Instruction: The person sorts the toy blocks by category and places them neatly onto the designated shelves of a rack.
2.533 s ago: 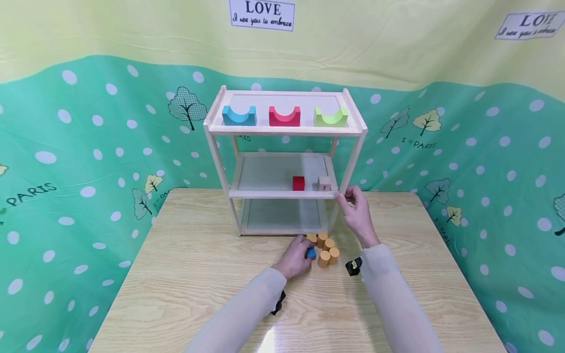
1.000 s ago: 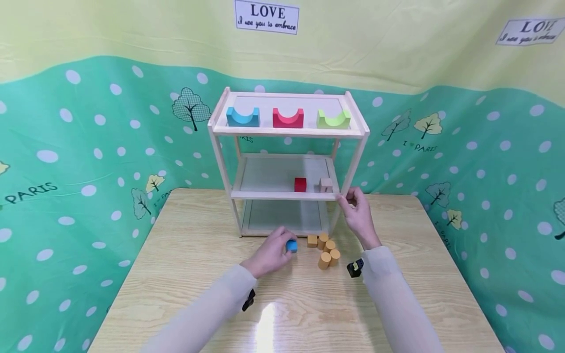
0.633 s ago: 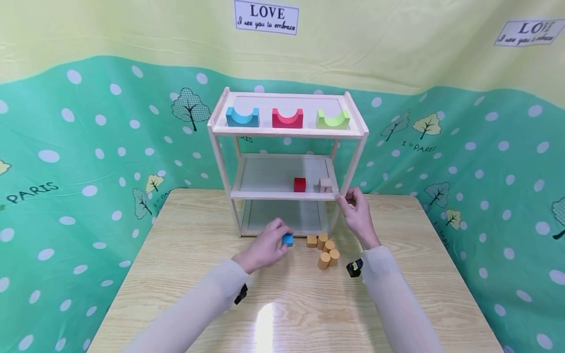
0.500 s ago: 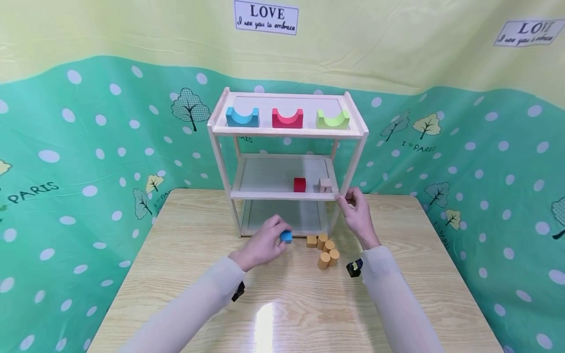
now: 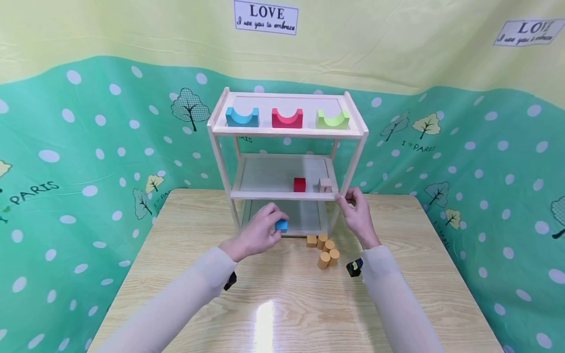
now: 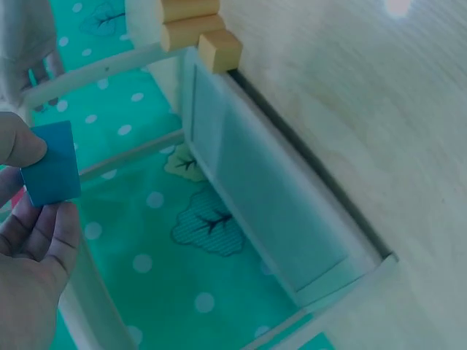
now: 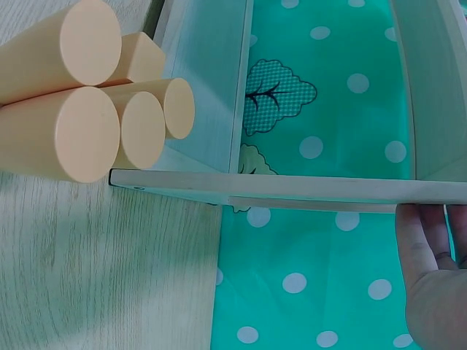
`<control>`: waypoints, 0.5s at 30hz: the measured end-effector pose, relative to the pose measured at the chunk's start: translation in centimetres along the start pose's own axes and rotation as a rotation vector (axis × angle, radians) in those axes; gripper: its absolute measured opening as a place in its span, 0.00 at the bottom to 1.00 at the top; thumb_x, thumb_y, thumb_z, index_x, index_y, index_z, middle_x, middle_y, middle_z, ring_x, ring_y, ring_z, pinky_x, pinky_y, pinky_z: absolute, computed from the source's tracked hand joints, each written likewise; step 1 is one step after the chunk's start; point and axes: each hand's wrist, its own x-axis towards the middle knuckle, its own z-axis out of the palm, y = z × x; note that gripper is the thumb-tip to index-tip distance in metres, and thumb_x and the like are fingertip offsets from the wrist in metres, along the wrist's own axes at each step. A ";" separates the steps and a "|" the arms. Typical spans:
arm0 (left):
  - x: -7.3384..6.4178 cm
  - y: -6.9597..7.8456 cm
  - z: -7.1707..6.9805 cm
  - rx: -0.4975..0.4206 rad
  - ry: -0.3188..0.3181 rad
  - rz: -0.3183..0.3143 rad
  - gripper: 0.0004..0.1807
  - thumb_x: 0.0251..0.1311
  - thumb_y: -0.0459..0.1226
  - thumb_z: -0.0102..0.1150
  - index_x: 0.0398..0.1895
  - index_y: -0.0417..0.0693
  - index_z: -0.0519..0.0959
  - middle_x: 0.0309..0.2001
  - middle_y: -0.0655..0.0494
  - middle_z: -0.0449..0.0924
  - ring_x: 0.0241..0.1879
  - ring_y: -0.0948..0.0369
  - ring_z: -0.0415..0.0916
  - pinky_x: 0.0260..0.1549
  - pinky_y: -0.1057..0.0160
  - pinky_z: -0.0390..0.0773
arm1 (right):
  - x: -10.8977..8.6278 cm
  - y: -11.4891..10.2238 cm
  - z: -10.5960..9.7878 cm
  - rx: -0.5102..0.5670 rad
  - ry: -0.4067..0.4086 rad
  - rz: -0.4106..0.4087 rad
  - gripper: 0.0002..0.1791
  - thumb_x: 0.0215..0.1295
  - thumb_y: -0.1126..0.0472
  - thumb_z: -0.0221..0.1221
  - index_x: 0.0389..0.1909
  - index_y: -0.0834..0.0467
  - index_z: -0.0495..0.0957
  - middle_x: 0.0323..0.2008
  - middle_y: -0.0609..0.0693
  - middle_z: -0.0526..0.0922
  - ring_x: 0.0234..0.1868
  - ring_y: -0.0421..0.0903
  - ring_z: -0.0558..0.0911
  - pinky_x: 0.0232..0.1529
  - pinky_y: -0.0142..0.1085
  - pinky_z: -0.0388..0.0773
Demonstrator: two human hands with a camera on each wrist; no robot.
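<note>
My left hand (image 5: 257, 231) pinches a blue block (image 5: 281, 225) between thumb and fingers, in front of the wooden shelf rack (image 5: 282, 195), at the height of the opening above its bottom board. In the left wrist view the blue block (image 6: 55, 166) shows a flat square face, thumb on one side and fingertips underneath. My right hand (image 5: 358, 215) grips the rack's right front post at the middle board; the right wrist view has its fingers (image 7: 416, 244) against the post. On the middle board sit a red cube (image 5: 299, 185) and a pale pink cube (image 5: 325, 185).
Blue (image 5: 242, 118), red (image 5: 287, 119) and green (image 5: 333, 120) arch-cut blocks line the top board. Several orange cylinders (image 5: 324, 260) and an orange cube (image 5: 311, 240) stand on the table (image 5: 176, 274) by the rack's right front foot. A patterned curtain hangs behind.
My left hand has carried the blue block leftward from beside the orange blocks, then up and toward the rack. The right hand keeps its grip on the post.
</note>
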 end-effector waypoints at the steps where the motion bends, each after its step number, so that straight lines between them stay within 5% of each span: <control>1: 0.1 0.0 -0.2 0.005 0.007 0.009 0.17 0.50 0.27 0.60 0.46 0.42 0.78 0.42 0.54 0.70 0.41 0.61 0.67 0.44 0.64 0.74 | 0.0 0.0 0.0 0.001 0.000 0.000 0.13 0.69 0.62 0.54 0.45 0.70 0.69 0.38 0.59 0.71 0.42 0.51 0.72 0.41 0.35 0.71; 15: 2.0 0.1 -3.7 -0.015 0.093 0.085 0.17 0.48 0.24 0.61 0.45 0.39 0.78 0.40 0.49 0.70 0.40 0.58 0.68 0.43 0.61 0.74 | 0.0 0.1 0.0 0.002 0.001 -0.007 0.13 0.69 0.62 0.54 0.45 0.70 0.69 0.38 0.59 0.71 0.41 0.51 0.72 0.41 0.35 0.71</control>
